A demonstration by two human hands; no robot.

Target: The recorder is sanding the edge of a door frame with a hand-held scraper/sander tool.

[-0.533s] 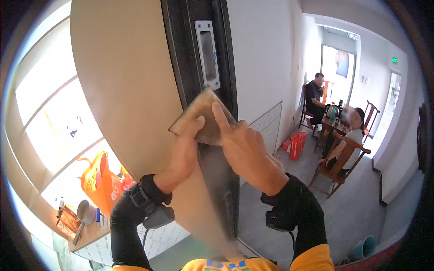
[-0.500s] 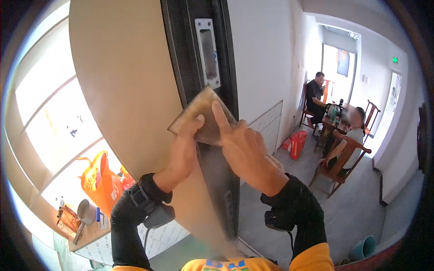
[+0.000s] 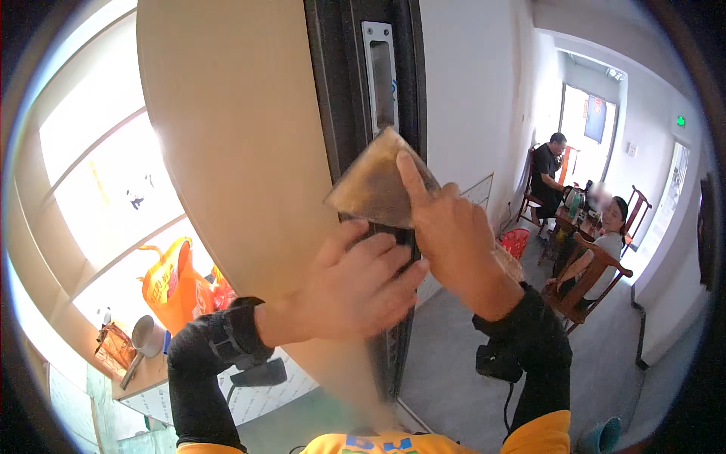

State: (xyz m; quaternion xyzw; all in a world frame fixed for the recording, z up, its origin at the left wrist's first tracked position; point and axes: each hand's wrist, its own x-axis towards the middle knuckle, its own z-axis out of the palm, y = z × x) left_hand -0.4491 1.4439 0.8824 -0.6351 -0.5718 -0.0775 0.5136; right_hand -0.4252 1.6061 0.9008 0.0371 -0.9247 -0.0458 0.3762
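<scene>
My right hand [image 3: 454, 242] grips a flat, four-cornered, brown-and-grey plate [image 3: 382, 178], its index finger laid along the face. The plate looks like a scraper blade, but its exact kind is unclear. Its upper corner meets the lower end of a silver recessed metal plate [image 3: 368, 49] screwed to a dark frame [image 3: 340, 83]. Just below the held piece is my left hand [image 3: 355, 284], slightly blurred, its fingers stretched out and apart with nothing visible in them. Its thumb lies close to the piece's lower edge.
A tan panel [image 3: 234, 136] stands left of the frame. On a ledge are an orange bag [image 3: 170, 291], a saucepan [image 3: 147, 337] and a brown packet [image 3: 113, 348]. Two people sit far right by a table, with wooden chairs [image 3: 590, 276]. A teal bucket [image 3: 601, 435] stands lower right.
My left hand has let go of the flat plate and dropped below it, its fingers now spread. The view has shifted, so the frame and my right hand appear further right.
</scene>
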